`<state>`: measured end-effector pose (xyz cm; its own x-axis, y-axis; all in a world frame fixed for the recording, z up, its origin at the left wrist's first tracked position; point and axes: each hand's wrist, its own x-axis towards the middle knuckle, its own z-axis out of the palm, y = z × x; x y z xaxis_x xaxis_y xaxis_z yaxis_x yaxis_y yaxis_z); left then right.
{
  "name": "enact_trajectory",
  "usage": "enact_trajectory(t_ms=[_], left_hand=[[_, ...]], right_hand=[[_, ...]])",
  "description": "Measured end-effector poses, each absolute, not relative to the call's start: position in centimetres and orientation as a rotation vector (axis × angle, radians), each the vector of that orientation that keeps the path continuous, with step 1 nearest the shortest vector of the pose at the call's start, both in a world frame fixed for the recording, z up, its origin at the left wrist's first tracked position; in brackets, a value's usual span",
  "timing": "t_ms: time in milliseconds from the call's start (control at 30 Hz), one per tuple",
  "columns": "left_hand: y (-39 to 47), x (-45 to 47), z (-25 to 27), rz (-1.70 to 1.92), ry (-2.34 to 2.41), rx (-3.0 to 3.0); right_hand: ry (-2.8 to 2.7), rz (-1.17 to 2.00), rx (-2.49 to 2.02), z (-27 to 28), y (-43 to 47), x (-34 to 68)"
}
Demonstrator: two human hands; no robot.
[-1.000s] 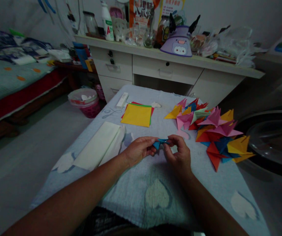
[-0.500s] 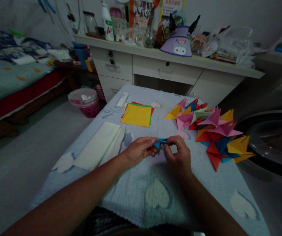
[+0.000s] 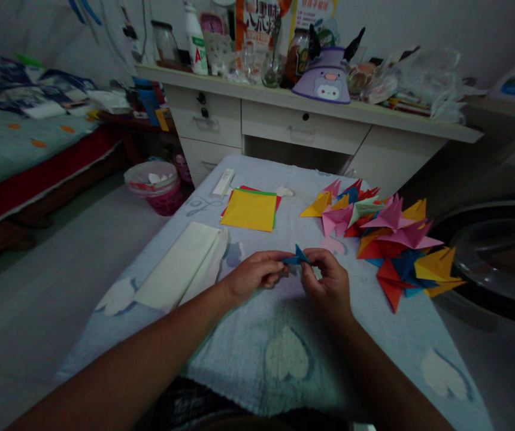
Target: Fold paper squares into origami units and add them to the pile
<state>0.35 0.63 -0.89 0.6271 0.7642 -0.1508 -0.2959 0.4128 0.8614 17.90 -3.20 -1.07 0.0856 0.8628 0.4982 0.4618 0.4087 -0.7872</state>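
A small folded piece of blue paper (image 3: 299, 256) is held in the air over the table, one point of it sticking up. My left hand (image 3: 257, 270) pinches its left end between thumb and fingers. On the other side my right hand (image 3: 328, 276) grips the right end, fingers curled. Beyond my hands lies a stack of square coloured paper (image 3: 249, 209), yellow on top with red and green edges showing. To the right sits a pile of folded paper cranes (image 3: 392, 230) in pink, red, yellow, orange, blue and pale green.
Left of my hands lies a folded pale sheet (image 3: 179, 263). A small white box (image 3: 224, 183) is near the table's far left. The cloth-covered table (image 3: 248, 365) abuts a cluttered desk (image 3: 257, 93). A pink bin (image 3: 163, 194) stands left; a washing machine (image 3: 500, 251) is right.
The blue paper has been turned, so a point now stands up between my hands. Both hands have kept hold and shifted only slightly; the other things have not moved.
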Motion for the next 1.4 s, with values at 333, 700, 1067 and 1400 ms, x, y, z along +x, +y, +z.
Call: enact_trajectory(t_ms=[333,700,1067,1400], left_hand=[[0.57,0.28,-1.05,0.725,0.666,1.138],[0.41,0.61,-0.86,0.746,0.662,1.161],[0.25,0.71,-0.58,0.706,0.623,1.162],[0.35,0.40,-0.62,0.696,0.668,1.237]], right_hand=[[-1.457,0.596,-1.223,-1.16,-3.03,17.96],[-1.551,0.582,-1.230,-0.66,-3.53,17.85],[-1.639,0.377,-1.256,-0.36,-3.03,17.88],[-1.393,0.780,-1.203,-1.07,-2.84,18.41]])
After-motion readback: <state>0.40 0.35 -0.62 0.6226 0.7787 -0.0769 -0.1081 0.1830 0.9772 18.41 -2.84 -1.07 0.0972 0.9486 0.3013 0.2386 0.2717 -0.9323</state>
